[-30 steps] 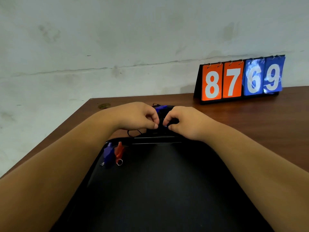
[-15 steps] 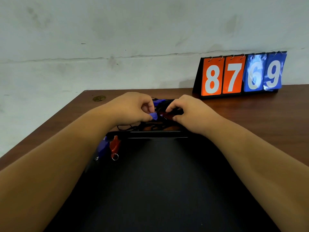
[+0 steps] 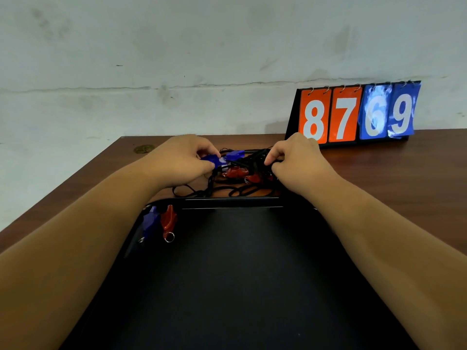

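A tangle of black cords (image 3: pixel 242 190) with blue and red whistles lies on the brown table just beyond a black tray (image 3: pixel 227 286). My left hand (image 3: pixel 182 160) pinches a blue whistle (image 3: pixel 211 159) at the left of the pile. My right hand (image 3: pixel 295 162) pinches a black cord (image 3: pixel 255 157) at the pile's right. A second blue whistle (image 3: pixel 235 155) and red whistles (image 3: pixel 235 172) sit between the hands. In the tray's far left corner lie a blue whistle (image 3: pixel 149 222) and a red whistle (image 3: pixel 168 221) with metal rings.
A flip scoreboard (image 3: pixel 353 112) reading 8 7 6 9 stands at the back right of the table (image 3: pixel 404 178), against a pale wall. A small brass disc (image 3: pixel 144 149) is set in the table's back left corner. The table's left edge runs diagonally.
My hands have drawn apart, the left going left with the blue whistle and the right going right with the cord. The red whistles between them are now uncovered.
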Demonstrator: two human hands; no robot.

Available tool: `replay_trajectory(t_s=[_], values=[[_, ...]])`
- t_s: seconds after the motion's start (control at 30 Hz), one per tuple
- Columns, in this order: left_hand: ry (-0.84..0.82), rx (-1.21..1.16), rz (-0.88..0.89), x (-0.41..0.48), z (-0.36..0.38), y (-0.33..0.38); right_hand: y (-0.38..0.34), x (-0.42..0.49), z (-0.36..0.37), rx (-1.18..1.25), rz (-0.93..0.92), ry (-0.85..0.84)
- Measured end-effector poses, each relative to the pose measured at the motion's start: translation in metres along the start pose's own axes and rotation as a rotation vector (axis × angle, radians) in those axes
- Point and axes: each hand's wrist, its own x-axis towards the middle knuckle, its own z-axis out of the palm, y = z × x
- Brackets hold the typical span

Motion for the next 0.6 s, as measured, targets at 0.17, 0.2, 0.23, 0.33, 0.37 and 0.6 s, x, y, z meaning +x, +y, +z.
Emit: replay_trajectory(t_s=[0.17, 0.2, 0.23, 0.33, 0.37, 0.6], values=[[0.050, -0.021, -0.015, 0.000, 0.000, -0.002, -0.002, -0.008, -0.001, 0.090, -0.260, -0.014], [0.053, -0.020, -0.016, -0.001, 0.000, -0.001, -0.004, -0.010, 0.000, 0.083, -0.317, -0.053], [0.057, -0.019, -0.016, -0.001, 0.000, -0.001, -0.006, -0.011, 0.003, 0.058, -0.360, -0.095], [0.060, -0.026, -0.019, -0.002, 0.001, -0.001, -0.010, -0.012, 0.004, -0.056, -0.335, -0.207], [0.057, -0.027, -0.022, -0.002, 0.001, -0.001, -0.010, -0.011, 0.003, -0.100, -0.307, -0.216], [0.050, -0.050, -0.040, -0.002, 0.001, -0.003, -0.004, -0.004, -0.002, -0.188, -0.179, -0.138]])
